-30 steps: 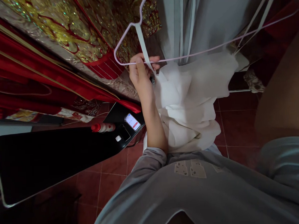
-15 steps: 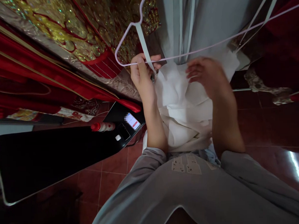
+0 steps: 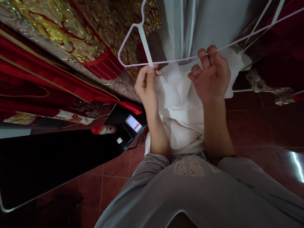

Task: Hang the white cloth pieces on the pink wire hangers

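Observation:
A pale pink clothes hanger [image 3: 126,41] spans the view, its lower bar running to the upper right. Looped over its left shoulder is a white strap [image 3: 145,44], pinched low down between the thumb and fingers of my left hand [image 3: 146,82], just beneath the bar. My right hand [image 3: 211,75] is at the bar farther right, palm toward me, fingers apart and curled, two fingertips at the bar. White fabric [image 3: 182,113] hangs below and between both hands. Thin white straps [image 3: 279,9] also loop over the hanger at the right.
Red and gold sequined garments [image 3: 94,26] hang at the left. A black table [image 3: 56,164] bears a lit phone [image 3: 134,123], a dark phone-like object [image 3: 125,135], a small white case [image 3: 119,140] and a red-capped bottle [image 3: 104,129]. Dark red garments [image 3: 287,56] hang at the right over red floor tiles [image 3: 257,127].
My left hand has slid down from the bar and now pinches the strap beneath it. My right hand has risen and turned palm toward me, its fingers reaching the bar.

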A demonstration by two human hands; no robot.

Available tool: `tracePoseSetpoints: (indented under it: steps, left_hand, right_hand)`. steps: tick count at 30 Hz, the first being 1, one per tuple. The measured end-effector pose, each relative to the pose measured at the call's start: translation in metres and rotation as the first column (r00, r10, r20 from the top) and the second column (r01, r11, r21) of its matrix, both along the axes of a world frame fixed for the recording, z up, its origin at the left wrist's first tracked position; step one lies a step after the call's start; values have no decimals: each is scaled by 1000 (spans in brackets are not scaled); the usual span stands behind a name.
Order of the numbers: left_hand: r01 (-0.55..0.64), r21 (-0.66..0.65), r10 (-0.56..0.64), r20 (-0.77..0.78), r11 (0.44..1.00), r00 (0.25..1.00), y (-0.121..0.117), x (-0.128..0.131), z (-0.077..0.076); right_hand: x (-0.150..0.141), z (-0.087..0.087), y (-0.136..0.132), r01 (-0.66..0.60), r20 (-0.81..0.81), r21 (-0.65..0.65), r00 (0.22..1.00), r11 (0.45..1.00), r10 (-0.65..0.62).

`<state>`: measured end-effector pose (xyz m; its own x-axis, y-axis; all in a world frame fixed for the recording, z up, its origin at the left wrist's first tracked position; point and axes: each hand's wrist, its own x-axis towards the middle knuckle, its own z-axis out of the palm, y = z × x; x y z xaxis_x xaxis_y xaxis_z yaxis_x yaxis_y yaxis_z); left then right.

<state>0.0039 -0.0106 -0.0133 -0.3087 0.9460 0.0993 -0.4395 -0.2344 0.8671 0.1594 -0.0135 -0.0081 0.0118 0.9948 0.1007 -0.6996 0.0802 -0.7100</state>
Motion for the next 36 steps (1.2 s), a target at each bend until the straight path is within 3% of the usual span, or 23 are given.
tracePoseSetpoints:
  steps: [3, 6, 12, 17, 20, 23, 28, 33, 36]
  left_hand:
    - [-5, 115, 30, -213, 993, 977, -5, -8, 6]
    - [12, 164, 38, -300, 986, 953, -12, -12, 20]
    - [25, 115, -4, -179, 993, 984, -6, -16, 60]
    - [156, 183, -97, -295, 971, 950, 11, -18, 72]
    - [97, 206, -55, -199, 974, 979, 13, -18, 71]
    - [-69, 193, 91, -113, 979, 989, 11, -19, 66]
    - [-159, 181, 183, -120, 971, 976, 10, -24, 52]
    - [-328, 135, 341, -98, 935, 935, 9, -22, 26]
    - [-290, 89, 300, -136, 953, 944, 10, -18, 8]
  right_hand:
    - [-1, 1, 1, 15, 16, -15, 1000, 1000, -14]
    - [-2, 3, 2, 57, 36, -21, 998, 998, -56]
    - [-2, 5, 6, 121, 151, -39, 982, 992, -114]
    - [-3, 4, 6, 134, 122, -41, 984, 990, -128]
    - [-2, 4, 4, 106, 122, -29, 987, 994, -102]
    - [0, 4, 2, 97, 136, -34, 987, 995, -91]
    - [0, 7, 0, 122, 151, -29, 982, 992, -116]
    - [-3, 10, -3, 133, 224, -36, 967, 990, -122]
    - [-6, 12, -3, 147, 246, -36, 960, 988, -134]
